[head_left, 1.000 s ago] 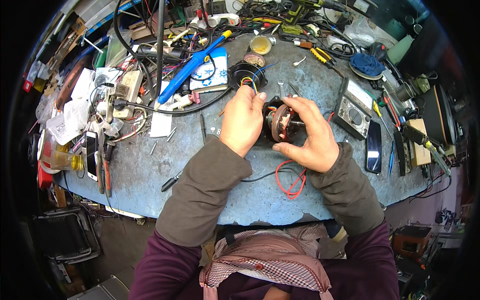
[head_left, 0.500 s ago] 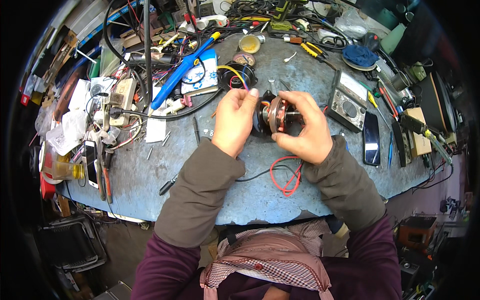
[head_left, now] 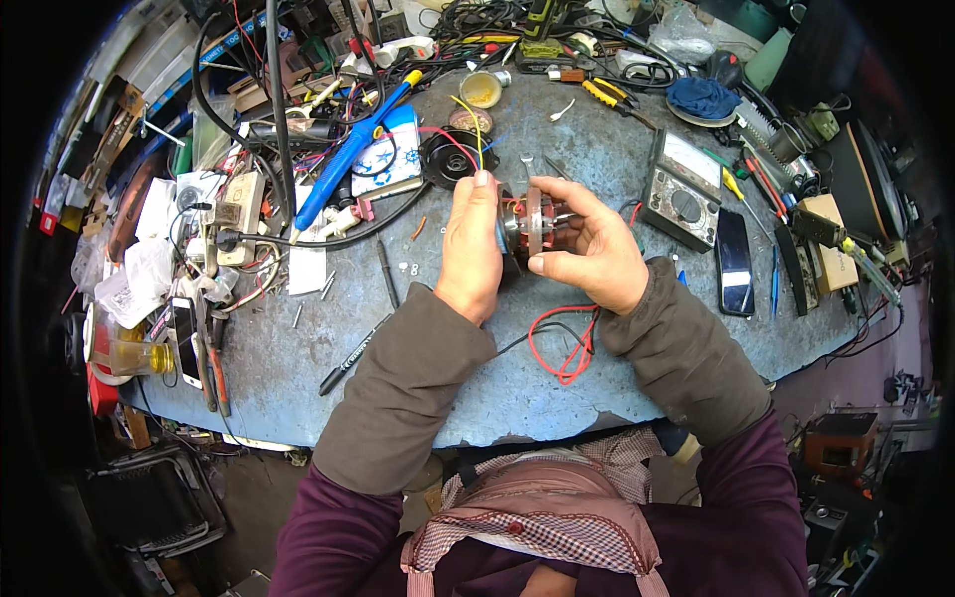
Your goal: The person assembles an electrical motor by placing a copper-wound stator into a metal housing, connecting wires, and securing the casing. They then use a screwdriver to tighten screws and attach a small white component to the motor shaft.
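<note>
On the tabletop point(head_left: 269, 368), the multimeter point(head_left: 686, 191) is set within apparent reach. Left of it, by the left hand point(head_left: 470, 247) (fingers hidden, grip indeterminable) and pinching right hand point(head_left: 603, 251), the motor part point(head_left: 535, 224) is apparently steadied from both sides; farther left, a yellow wire point(head_left: 478, 126) is exposed.

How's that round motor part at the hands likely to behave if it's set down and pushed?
The motor part is probably heavy for its size, since it looks largely metal. Its round disc could let it roll if stood on edge. The thin yellow wire above the left hand curves freely, so it would likely bend if pushed.
</note>
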`<state>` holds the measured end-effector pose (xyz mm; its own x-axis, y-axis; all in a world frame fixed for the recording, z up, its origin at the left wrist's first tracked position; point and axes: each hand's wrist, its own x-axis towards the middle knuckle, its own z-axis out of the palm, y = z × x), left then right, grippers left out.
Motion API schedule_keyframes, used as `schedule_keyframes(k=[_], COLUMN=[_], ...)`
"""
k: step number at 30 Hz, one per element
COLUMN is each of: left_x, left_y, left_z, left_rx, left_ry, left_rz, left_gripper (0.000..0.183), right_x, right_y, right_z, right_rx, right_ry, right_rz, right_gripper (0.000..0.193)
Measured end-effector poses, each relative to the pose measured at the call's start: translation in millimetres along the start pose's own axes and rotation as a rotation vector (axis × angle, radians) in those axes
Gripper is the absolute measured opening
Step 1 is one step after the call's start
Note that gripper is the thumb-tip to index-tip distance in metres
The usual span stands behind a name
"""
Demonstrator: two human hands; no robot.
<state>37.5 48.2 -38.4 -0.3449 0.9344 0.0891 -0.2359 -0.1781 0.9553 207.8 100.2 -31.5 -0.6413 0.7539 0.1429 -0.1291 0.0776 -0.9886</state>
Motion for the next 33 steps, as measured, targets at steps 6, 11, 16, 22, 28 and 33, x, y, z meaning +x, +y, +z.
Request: schedule_keyframes(k=[6, 11, 16, 22, 28, 33], left_x=[5.0, 1.7, -3.0, -4.7, -4.0, -3.8], left_y=[-7.4, -3.7, 6.2, 8.2, 6.8, 5.4], left_z=[-10.4, -8.0, 0.7, 1.5, 0.4, -1.2], left_rx=[-0.046, -0.003, 0.109, 0.142, 0.169, 0.210], left_ry=[-0.021, -0.001, 0.042, 0.044, 0.039, 0.029], left_rz=[0.034, 0.062, 0.151, 0.157, 0.179, 0.178], left_gripper=[0.030, 0.029, 0.028, 0.028, 0.028, 0.029], right_x=[1.3, -0.4, -0.2, -0.5, 0.3, -1.3], right_y=[-9.3, -6.7, -4.6, -4.2, -2.5, -3.7], right_z=[1.4, 2.3, 2.2, 4.2, 2.9, 4.8], right_rx=[-0.078, -0.049, 0.093, 0.169, 0.160, 0.095], right_ry=[-0.019, -0.020, -0.015, 0.008, 0.002, 0.010], right_rz=[-0.060, -0.052, 0.013, 0.047, 0.050, -0.012], right_gripper=[0.082, 0.083, 0.077, 0.074, 0.074, 0.076])
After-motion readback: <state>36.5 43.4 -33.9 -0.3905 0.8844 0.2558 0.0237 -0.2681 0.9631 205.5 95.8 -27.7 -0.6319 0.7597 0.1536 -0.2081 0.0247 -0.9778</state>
